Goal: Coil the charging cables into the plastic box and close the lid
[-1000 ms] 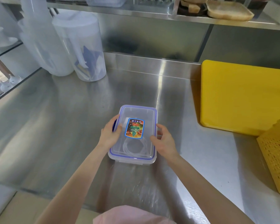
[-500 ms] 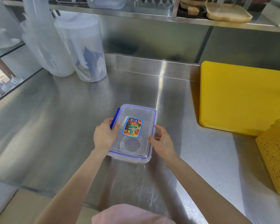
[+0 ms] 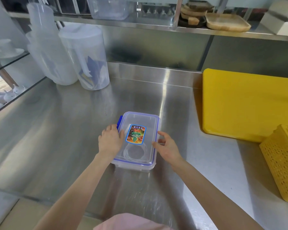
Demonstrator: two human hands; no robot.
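Near the lower centre of the frame, a clear plastic box (image 3: 136, 143) rests on a stainless steel counter (image 3: 73, 130), its long axis running away from the viewer. Its transparent lid (image 3: 148, 123), edged in blue, sits on top and carries a colourful rectangular label (image 3: 136, 134) at its middle. Through the lid, a coiled white charging cable (image 3: 134, 152) lies in the near half of the box. A blue clip (image 3: 119, 122) stands out from the far part of the box's left side. The left hand (image 3: 111, 141) rests over the left edge of the lid, fingers laid fairly straight along it, thumb on the lid beside the label. The right hand (image 3: 166, 146) is at the right edge, fingers spread and loosely bent; whether they touch the box cannot be told. To the right of the frame, a yellow cutting board (image 3: 249, 105) leans against the back wall, and a yellow perforated basket (image 3: 283, 161) stands in front of it at the right margin. At upper left, translucent plastic pitchers (image 3: 83, 58) stand together on the counter. Across the top runs a metal shelf (image 3: 156, 29) holding a clear tub (image 3: 110, 7) and wooden trays (image 3: 226, 22). A pink garment (image 3: 131, 221) shows at the bottom edge.
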